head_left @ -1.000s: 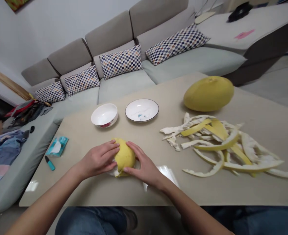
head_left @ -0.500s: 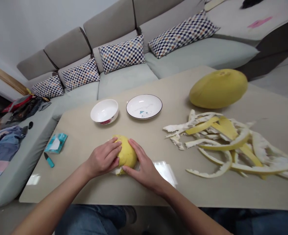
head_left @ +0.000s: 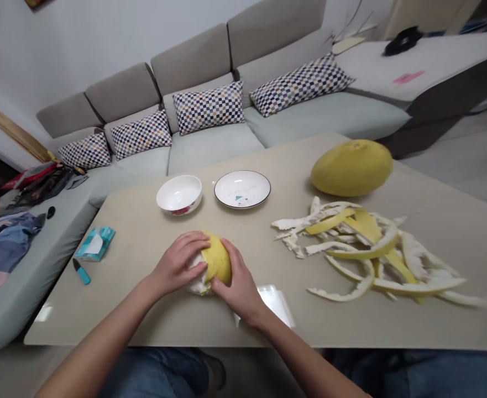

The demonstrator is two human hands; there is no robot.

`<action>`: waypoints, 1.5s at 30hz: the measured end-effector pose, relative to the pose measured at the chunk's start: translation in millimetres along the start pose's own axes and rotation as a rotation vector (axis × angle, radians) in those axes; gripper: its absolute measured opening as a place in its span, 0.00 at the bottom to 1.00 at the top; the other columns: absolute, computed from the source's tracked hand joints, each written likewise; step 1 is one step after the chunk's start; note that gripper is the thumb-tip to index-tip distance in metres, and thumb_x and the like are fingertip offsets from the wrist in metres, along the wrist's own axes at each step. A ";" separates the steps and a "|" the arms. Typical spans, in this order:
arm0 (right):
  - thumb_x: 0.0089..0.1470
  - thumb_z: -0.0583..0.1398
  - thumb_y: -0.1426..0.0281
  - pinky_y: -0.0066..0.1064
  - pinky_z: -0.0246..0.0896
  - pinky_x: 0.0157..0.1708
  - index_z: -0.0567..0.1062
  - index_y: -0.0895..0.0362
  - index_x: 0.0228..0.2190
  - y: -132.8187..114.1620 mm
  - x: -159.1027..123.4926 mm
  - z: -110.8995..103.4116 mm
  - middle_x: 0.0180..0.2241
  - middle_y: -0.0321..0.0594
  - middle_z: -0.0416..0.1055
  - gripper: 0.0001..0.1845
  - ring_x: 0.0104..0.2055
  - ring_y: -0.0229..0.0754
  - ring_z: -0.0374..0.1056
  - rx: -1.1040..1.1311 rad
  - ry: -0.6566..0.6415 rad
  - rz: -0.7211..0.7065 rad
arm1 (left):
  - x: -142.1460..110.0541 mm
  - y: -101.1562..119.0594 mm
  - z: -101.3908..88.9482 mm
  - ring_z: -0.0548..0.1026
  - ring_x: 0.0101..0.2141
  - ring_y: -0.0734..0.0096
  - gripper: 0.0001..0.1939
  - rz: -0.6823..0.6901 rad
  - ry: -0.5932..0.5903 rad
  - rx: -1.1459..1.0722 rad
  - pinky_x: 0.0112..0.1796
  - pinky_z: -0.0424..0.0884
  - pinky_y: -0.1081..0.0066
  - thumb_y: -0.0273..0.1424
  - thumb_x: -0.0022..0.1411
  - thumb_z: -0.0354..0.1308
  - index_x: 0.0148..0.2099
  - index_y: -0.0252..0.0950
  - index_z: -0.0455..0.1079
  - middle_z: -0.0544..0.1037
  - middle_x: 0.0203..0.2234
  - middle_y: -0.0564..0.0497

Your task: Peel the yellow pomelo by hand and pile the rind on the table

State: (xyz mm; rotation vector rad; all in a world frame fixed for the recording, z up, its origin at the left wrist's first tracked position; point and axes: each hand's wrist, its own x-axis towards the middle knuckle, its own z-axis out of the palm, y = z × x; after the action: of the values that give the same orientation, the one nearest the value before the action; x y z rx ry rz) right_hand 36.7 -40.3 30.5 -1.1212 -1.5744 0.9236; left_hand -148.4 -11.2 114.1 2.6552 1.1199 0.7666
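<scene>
A partly peeled pomelo [head_left: 218,262] sits on the table between my hands, yellow rind on its right side and white pith showing at its left and bottom. My left hand [head_left: 180,260] grips it from the left, fingers curled over the pith. My right hand [head_left: 237,284] presses on it from the right, fingers on the rind. To the right lies a heap of torn pomelo peel [head_left: 371,260], yellow outside and white inside. Beyond it rests a whole unpeeled pomelo [head_left: 351,168].
On the beige table [head_left: 135,232] stand a white bowl [head_left: 179,194] and a white plate [head_left: 242,189]. A teal tissue pack [head_left: 94,244], a teal marker [head_left: 81,271] and a clear plastic bag [head_left: 273,304] lie nearby. A grey sofa [head_left: 210,155] runs behind.
My left hand has shifted up over the pomelo, which has turned so more white pith shows on its left. The head view has moved slightly.
</scene>
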 end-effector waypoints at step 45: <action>0.42 0.58 0.73 0.55 0.52 0.63 0.43 0.62 0.66 17.1 -16.1 11.7 0.67 0.56 0.45 0.51 0.69 0.58 0.44 -0.171 0.044 -0.167 | 42.8 7.1 -31.6 0.80 0.46 0.56 0.15 0.632 -0.219 0.563 0.44 0.80 0.61 0.29 0.69 0.51 0.52 0.24 0.68 0.81 0.45 0.37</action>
State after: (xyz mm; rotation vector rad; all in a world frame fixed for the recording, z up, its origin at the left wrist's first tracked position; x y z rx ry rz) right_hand 31.3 -51.2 7.4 -1.1003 -1.7071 0.6601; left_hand -135.0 12.4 160.5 3.5233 0.4699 0.2197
